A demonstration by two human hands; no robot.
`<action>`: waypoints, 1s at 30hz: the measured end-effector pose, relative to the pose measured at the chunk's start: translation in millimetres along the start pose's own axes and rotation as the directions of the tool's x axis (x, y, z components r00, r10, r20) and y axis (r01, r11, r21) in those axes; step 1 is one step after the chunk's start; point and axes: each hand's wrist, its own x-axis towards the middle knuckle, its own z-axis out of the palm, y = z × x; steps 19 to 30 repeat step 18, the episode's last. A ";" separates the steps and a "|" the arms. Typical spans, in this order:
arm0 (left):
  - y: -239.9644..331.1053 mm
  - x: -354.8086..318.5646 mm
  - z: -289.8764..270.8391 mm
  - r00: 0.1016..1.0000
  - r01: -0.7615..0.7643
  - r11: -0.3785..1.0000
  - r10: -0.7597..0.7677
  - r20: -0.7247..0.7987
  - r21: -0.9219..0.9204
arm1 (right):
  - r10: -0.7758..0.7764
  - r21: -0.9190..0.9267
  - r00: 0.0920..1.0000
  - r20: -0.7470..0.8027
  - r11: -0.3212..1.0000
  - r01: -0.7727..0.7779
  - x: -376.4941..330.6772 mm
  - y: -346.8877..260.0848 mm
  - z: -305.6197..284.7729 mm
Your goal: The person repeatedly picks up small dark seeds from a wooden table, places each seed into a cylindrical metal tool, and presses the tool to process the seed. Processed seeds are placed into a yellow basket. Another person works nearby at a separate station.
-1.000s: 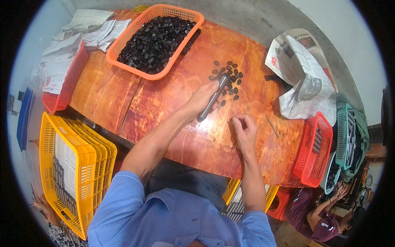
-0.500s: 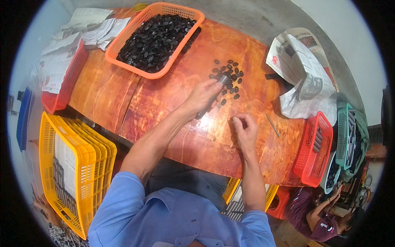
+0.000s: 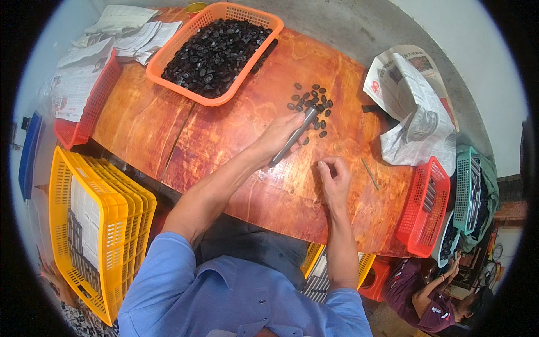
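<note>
My left hand [image 3: 276, 136] is closed around a dark grey, flat-sided bar [image 3: 293, 138], which slants from near my body up toward the far right. The bar's far end is over a loose group of small black oval pieces [image 3: 323, 133] on the wooden table [image 3: 241, 188]. Nearer me and to the right, my right hand [image 3: 337, 180] is just above the tabletop, thumb and forefinger pinched together. Whatever might be between those fingertips is too small to make out. A thin metal rod [image 3: 370, 174] lies to the right of that hand.
An orange basket [image 3: 212, 102] full of black pieces stands at the far left. Newspaper [image 3: 418, 135] lies at the right, above a red basket [image 3: 409, 230] and a green basket [image 3: 461, 194]. Yellow crates [image 3: 106, 224] stand at the left. A person [image 3: 412, 292] sits at the lower right.
The bar has turned in my left hand, so more of its long side shows. My right hand keeps its pinch in nearly the same place. The whole view has shifted slightly.
</note>
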 end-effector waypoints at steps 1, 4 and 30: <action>0.9 -0.1 -0.5 1.000 0.004 1.000 -0.004 0.003 0.011 | 0.006 0.004 1.000 -0.001 1.000 -0.006 0.1 1.1 0.0; 4.5 -1.3 2.2 1.000 0.002 1.000 -0.002 0.007 -0.011 | 0.008 -0.007 1.000 -0.005 1.000 -0.008 -0.8 1.6 0.0; -10.7 6.5 -7.5 0.993 0.094 0.977 -0.077 0.093 -0.194 | 0.023 0.018 1.000 0.020 1.000 -0.024 -0.9 -7.3 -0.1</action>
